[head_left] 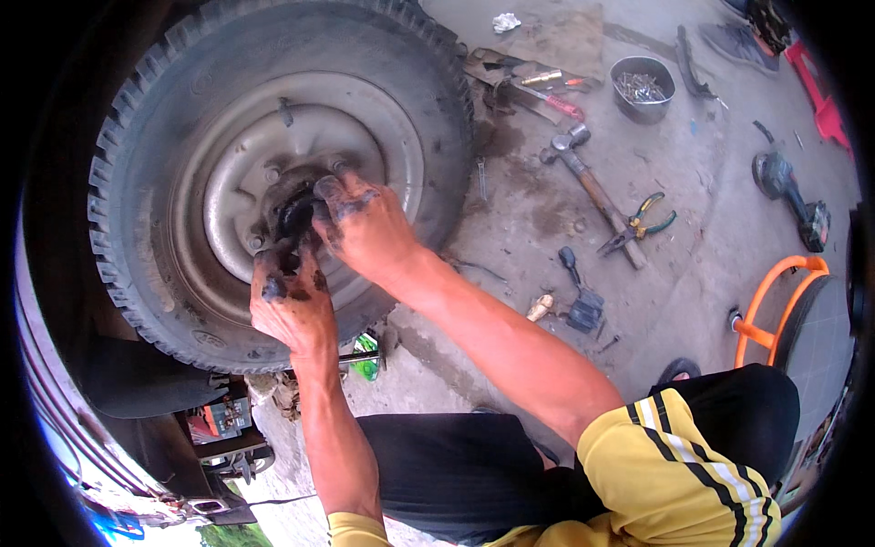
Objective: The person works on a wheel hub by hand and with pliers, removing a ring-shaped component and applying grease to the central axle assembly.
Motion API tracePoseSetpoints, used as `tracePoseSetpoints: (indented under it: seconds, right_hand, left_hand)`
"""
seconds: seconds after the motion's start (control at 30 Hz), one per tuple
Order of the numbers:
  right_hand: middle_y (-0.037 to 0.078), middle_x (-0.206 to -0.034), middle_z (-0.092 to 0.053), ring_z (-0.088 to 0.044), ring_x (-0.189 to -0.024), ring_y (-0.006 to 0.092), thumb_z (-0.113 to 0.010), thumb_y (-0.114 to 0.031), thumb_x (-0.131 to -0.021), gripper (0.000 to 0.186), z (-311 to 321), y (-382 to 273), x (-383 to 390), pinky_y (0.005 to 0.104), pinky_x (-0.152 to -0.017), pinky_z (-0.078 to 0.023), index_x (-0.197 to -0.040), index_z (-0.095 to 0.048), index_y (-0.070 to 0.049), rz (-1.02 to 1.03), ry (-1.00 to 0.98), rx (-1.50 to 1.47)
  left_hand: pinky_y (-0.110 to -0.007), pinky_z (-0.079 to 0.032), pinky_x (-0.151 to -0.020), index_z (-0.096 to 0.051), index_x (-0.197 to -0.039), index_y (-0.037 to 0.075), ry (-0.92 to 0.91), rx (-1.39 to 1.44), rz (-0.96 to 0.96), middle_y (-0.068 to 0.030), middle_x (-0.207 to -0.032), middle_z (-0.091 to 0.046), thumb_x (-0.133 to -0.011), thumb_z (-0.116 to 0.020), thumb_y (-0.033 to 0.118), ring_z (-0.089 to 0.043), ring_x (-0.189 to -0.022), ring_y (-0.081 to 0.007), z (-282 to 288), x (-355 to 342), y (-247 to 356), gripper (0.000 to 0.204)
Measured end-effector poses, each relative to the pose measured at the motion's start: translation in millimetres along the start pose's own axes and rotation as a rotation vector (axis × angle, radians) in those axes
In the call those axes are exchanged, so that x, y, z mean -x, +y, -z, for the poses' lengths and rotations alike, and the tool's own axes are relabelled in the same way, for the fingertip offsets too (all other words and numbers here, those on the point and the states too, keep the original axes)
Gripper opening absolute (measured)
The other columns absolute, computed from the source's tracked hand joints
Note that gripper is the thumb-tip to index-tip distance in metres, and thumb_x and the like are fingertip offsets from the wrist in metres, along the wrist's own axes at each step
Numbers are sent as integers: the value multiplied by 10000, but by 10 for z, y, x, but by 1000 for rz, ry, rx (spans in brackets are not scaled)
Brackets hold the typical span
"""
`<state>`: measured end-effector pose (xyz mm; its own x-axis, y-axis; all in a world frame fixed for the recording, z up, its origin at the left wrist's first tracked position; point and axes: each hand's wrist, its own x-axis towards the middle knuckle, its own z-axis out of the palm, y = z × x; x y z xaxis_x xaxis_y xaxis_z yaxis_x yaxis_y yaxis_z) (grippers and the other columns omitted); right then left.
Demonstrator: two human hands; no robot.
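Note:
A large wheel [205,196] with a knobby black tyre and a silver steel rim fills the upper left. At its centre, dark grease coats a round black hub part [296,214]. My left hand [293,296] is at the lower side of this part, its blackened fingers curled against it. From the right, my right hand [365,219] reaches the same part with bent, grease-smeared fingers pressed to it. Both hands cover much of the hub, so its exact shape is hard to see. Several wheel nuts [272,173] show around it.
On the concrete floor lie a hammer [597,187], pliers [638,225], a red-handled screwdriver [556,102], a dark brush [581,296] and a cordless power tool [791,201]. A metal bowl [643,111] holds small hardware. An orange-framed seat [775,310] stands at right.

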<state>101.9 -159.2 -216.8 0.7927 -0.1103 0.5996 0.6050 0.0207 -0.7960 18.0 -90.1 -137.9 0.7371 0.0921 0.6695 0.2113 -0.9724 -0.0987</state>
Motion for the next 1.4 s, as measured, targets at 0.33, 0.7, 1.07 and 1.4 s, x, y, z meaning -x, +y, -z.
tracePoseSetpoints:
  seconds: [0.33, 0.7, 1.07, 1.4]
  right_hand:
    - [195, -955, -598, -644, -780, 401, -767, -90, -720, 386, -42, 34, 1, 476, -649, -538, -1041, -566, -15, 33, -32, 35]
    - [197, -965, -617, -642, -788, 405, -775, -117, -734, 410, -40, 14, 21, 465, -665, -535, -1070, -564, -14, 71, 40, 0]
    - [228, -921, -661, -641, -840, 429, -747, -92, -760, 276, -43, -203, 101, 487, -754, -524, -988, -628, 10, -310, 48, -121]
    - [255, -962, -645, -646, -836, 429, -723, -107, -768, 320, -6, -144, 103, 497, -727, -532, -1036, -618, 33, -283, 46, -26]
  left_hand:
    - [-381, -528, -651, -710, -895, 36, 60, 83, 42, -135, -807, -722, -814, -785, 234, -696, -708, -309, -79, -10, -9, 226]
    - [-391, -530, -644, -703, -908, 41, 84, 121, 26, -135, -814, -719, -830, -775, 245, -692, -699, -309, -52, 52, -51, 230]
    - [-413, -524, -638, -695, -902, 41, 98, 90, -16, -119, -817, -707, -841, -752, 257, -685, -715, -332, -16, -39, -63, 232]
    - [-423, -524, -684, -703, -994, 40, 52, 19, 61, -151, -877, -726, -837, -766, 301, -700, -783, -352, -47, -67, 7, 311]
